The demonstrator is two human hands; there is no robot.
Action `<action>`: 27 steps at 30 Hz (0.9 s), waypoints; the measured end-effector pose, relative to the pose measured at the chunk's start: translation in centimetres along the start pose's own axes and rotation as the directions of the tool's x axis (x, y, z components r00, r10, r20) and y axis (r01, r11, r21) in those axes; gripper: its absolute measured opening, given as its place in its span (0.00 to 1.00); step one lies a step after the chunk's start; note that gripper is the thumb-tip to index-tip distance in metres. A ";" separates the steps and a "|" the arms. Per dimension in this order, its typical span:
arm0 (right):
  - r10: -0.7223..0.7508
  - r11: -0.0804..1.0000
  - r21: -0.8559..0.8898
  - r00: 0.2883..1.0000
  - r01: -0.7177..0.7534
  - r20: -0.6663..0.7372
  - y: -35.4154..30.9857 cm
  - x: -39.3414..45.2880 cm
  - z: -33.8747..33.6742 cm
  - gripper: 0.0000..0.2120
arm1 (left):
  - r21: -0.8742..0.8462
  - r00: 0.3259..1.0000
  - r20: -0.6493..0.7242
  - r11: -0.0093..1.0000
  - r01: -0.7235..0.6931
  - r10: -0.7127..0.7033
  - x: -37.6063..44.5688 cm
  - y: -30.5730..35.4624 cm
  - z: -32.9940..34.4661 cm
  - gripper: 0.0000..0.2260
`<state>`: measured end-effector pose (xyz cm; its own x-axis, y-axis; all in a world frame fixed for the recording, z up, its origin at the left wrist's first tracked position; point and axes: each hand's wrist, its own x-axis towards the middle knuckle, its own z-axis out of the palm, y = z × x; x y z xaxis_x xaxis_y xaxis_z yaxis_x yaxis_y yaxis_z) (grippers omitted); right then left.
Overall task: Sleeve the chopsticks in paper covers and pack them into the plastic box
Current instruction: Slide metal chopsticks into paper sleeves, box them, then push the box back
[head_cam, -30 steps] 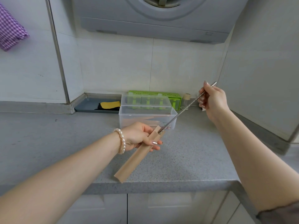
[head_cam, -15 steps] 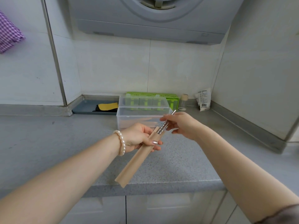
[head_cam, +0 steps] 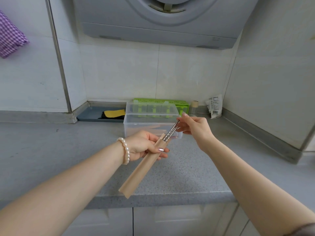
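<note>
Left hand (head_cam: 144,145) gripping paper cover (head_cam: 142,169) near its open top end, thumb across front, fingers curled behind. Cover tan, long, slanting down-left from grip, closed bottom end hanging free over counter (head_cam: 170,171) front edge, touching nothing. Pearl bracelet (head_cam: 125,150) on left wrist, just below grip.

Up-right of grip: two metal chopsticks (head_cam: 171,131) sticking out of cover mouth, side by side, lower ends hidden inside sleeve. Depth of insertion not visible. Right hand (head_cam: 196,127) at far ends of chopsticks, thumb and fingertips lightly pinching or touching tips, other fingers loosely curved; exact contact hard to tell.

Directly behind grip: clear plastic box (head_cam: 136,126) on counter, lid open and leaning back. Tan covers lying flat inside, count unclear through wall. Right end of box partly hidden by chopsticks and right hand.

Further behind box: green perforated container (head_cam: 183,106) against wall. Left of box, at back: grey tray (head_cam: 90,114) holding yellow-and-black item (head_cam: 114,114). Right of box, near corner: small jar (head_cam: 194,108) and white packet (head_cam: 214,106) leaning on wall.

Above everything: grey range hood (head_cam: 162,23). Far upper left: purple checked cloth (head_cam: 10,36).
</note>
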<state>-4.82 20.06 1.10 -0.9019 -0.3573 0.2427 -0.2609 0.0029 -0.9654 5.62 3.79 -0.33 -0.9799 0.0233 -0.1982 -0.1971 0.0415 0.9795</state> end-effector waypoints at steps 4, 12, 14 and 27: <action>-0.013 0.997 -0.069 0.995 0.020 0.103 0.6 -0.7 0.2 0.11 | -0.008 1.000 0.014 1.000 0.006 -0.006 0.0 0.1 -0.2 0.11; 0.056 0.994 0.076 0.973 -0.075 0.223 0.4 -1.2 -0.6 0.04 | 0.063 0.997 0.066 0.998 0.023 -0.027 -0.2 -0.1 -0.8 0.11; 0.117 0.979 0.128 0.954 -0.157 0.277 0.1 -1.0 -1.1 0.03 | 0.097 0.994 0.106 0.995 0.028 -0.038 -0.2 0.1 -0.9 0.12; 0.166 0.909 0.413 0.957 -0.055 -0.238 -1.5 3.9 -5.2 0.03 | 0.535 0.756 -0.498 0.837 -0.117 0.424 3.0 4.6 -7.4 0.14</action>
<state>-9.78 23.56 4.00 -0.9883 -0.1194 0.0952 -0.0457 -0.3634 -0.9305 1.58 -3.32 3.83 -0.8403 -0.4623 0.2832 -0.0339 0.5662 0.8236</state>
